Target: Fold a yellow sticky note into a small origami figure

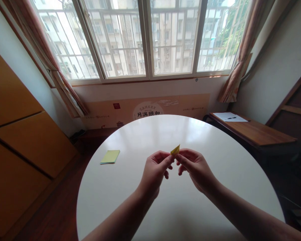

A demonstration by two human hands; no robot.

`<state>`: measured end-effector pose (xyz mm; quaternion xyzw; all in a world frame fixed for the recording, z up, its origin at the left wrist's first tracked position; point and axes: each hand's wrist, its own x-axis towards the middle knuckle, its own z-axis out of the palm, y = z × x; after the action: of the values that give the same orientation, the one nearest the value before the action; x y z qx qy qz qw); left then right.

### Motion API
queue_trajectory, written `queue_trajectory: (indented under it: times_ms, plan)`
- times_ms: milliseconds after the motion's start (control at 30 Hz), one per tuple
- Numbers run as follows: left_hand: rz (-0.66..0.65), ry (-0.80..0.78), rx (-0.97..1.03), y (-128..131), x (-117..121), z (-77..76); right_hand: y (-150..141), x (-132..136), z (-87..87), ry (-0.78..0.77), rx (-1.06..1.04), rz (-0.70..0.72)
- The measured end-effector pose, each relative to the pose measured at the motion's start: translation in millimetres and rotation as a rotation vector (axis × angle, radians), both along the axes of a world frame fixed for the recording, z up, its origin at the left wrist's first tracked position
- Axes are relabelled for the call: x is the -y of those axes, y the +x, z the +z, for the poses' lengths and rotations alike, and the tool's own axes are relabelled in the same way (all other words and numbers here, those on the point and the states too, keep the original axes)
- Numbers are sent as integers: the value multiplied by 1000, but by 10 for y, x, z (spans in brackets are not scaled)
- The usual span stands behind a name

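A small piece of folded yellow paper (175,150) with a pointed tip is held up above the white round table (180,207). My left hand (158,167) pinches its lower left side between thumb and forefinger. On the other side, my right hand (194,165) pinches the lower right edge the same way. The fingertips of both hands nearly meet and cover the bottom of the paper. To the left on the tabletop lies a pad of yellow-green sticky notes (110,156), with a bluish layer at its bottom edge.
Right of the table stands a wooden bench (268,132) bearing a white sheet (227,116) and a dark pen (232,117). Behind the table, a printed cardboard panel (102,110) leans below the window. An orange-brown cabinet (25,144) stands at the left.
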<state>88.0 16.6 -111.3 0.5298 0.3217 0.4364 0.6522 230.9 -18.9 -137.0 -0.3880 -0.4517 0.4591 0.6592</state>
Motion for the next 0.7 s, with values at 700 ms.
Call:
queue_trajectory:
  times_ms: [700]
  plan:
    - [-177,41,-117,-76,-118,55,29,28,36,-17,84,-27]
